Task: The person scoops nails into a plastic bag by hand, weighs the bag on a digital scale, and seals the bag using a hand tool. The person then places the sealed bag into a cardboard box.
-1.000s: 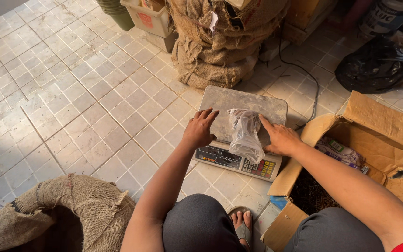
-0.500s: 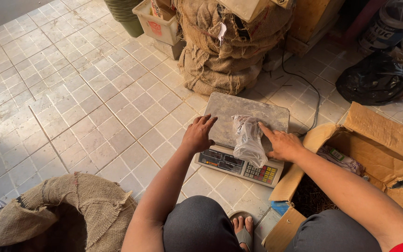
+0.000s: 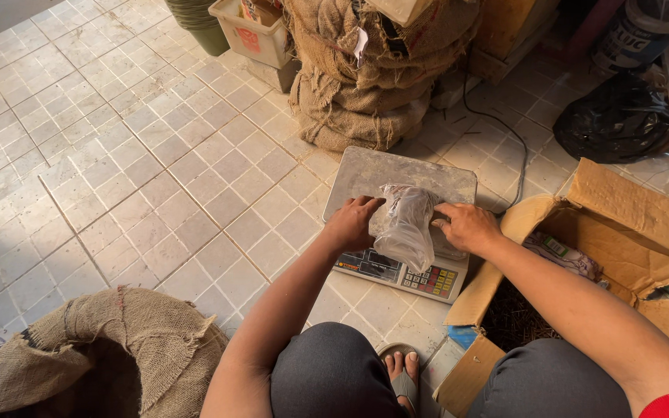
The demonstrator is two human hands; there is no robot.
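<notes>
A clear plastic bag (image 3: 407,226) lies on the steel pan of a scale (image 3: 365,172) that sits on the tiled floor (image 3: 118,155). The bag is crumpled and cloudy, with dark, brownish contents that cannot be made out; its lower end hangs over the keypad at the front of the scale.

To the right, an open cardboard box (image 3: 629,224) holds dark loose material and a printed packet (image 3: 563,254). At lower left, a burlap sack (image 3: 94,356) stands open with its rim rolled down; its inside is in shadow. Behind the scale, filled burlap sacks (image 3: 365,85) are stacked, with a pale plastic bin (image 3: 261,35) and a black bag (image 3: 621,116) nearby.

The bag sits between the two hands. The left hand (image 3: 351,223) rests at its left edge, fingers curled and touching the plastic. The right hand (image 3: 470,226) presses on its right edge with bent fingers. Whether either hand actually grips the plastic cannot be told.
</notes>
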